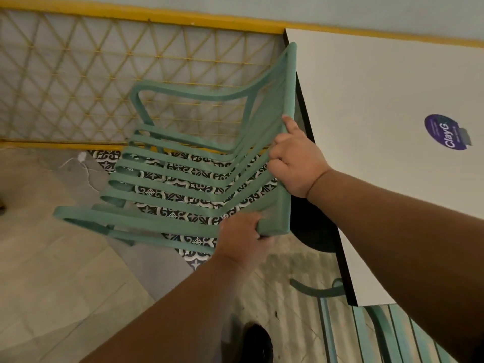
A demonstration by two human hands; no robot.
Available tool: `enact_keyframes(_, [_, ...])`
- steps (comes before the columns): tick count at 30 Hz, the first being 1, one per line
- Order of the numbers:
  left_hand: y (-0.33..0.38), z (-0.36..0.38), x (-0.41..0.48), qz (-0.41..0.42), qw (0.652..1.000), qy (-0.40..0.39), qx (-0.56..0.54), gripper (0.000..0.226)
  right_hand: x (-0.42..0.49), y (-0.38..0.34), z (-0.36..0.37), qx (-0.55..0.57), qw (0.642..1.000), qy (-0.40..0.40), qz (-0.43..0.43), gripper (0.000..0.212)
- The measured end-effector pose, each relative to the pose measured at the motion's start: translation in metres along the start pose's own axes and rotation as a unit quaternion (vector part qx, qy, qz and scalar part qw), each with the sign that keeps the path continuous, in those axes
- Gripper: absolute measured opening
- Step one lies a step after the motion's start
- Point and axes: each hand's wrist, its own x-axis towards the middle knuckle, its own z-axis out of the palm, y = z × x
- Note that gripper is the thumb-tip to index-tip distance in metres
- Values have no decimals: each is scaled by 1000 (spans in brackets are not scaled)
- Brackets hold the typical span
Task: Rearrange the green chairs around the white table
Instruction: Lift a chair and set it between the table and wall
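Observation:
A green slatted armchair [183,176] stands to the left of the white table [379,100], its backrest top rail close against the table's dark edge. My left hand [242,238] grips the near corner of the backrest, fingers curled round the rail end. My right hand [294,159] holds the backrest's top rail further along, fingers wrapped over it and the index finger stretched along the rail. A second green slatted chair [387,334] shows at the bottom right, partly under my right arm and next to the table's near corner.
A yellow lattice fence [104,74] runs behind the chair. The table's black base [314,231] sits below its edge. A purple round sticker [445,132] lies on the tabletop. Patterned tiles and grey paving cover the floor; my dark shoe [258,341] is at the bottom.

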Motion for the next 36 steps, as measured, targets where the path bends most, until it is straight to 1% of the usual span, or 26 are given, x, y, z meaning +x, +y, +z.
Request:
enact_keyframes(3, [-1,-3,-3,-1,1000,-8,-14,27,0,-5,1,26,1000,8,13,37])
enact_keyframes(6, [1,-7,-8,8,1000,-21,-18,22,-6,-12,1,35,999,10,28,34])
enact_keyframes(11, [-5,-14,-21,21,998,-49,-21,20,-21,-31,-2,20,998,4,67,35])
enact_keyframes(14, [-15,-20,-32,47,997,-65,-9,20,-31,-46,1,10,996,3,87,35])
enact_keyframes(16, [-24,-27,-41,50,995,-81,-11,16,-37,-58,7,8,995,9,100,38])
enact_keyframes(18, [-33,-37,-48,50,994,-95,-5,8,-38,-71,12,-18,995,20,92,43])
enact_keyframes(19, [-39,-44,-51,54,993,-101,6,7,-38,-80,15,-24,995,26,91,47])
enact_keyframes(21, [-50,-57,-55,59,991,-118,10,9,-38,-95,19,-31,995,34,91,55])
enact_keyframes(22, [-54,-63,-56,58,990,-128,2,11,-37,-103,20,-33,994,36,94,56])
enact_keyframes(25, [-65,-78,-62,44,987,-155,-22,15,-38,-120,25,5,991,35,125,45])
enact_keyframes(26, [-68,-82,-64,41,985,-164,-40,20,-37,-124,27,17,990,36,132,43])
enact_keyframes(29, [-79,-92,-69,66,982,-163,-62,46,-37,-137,33,33,985,45,163,41])
enact_keyframes(30, [-81,-96,-69,67,983,-161,-59,48,-36,-141,35,27,984,45,169,43])
enact_keyframes(33, [-78,-106,-76,70,984,-155,-56,33,-35,-152,39,17,983,39,178,50])
enact_keyframes(36, [-70,-116,-85,72,985,-148,-52,34,-36,-159,44,34,982,54,178,49])
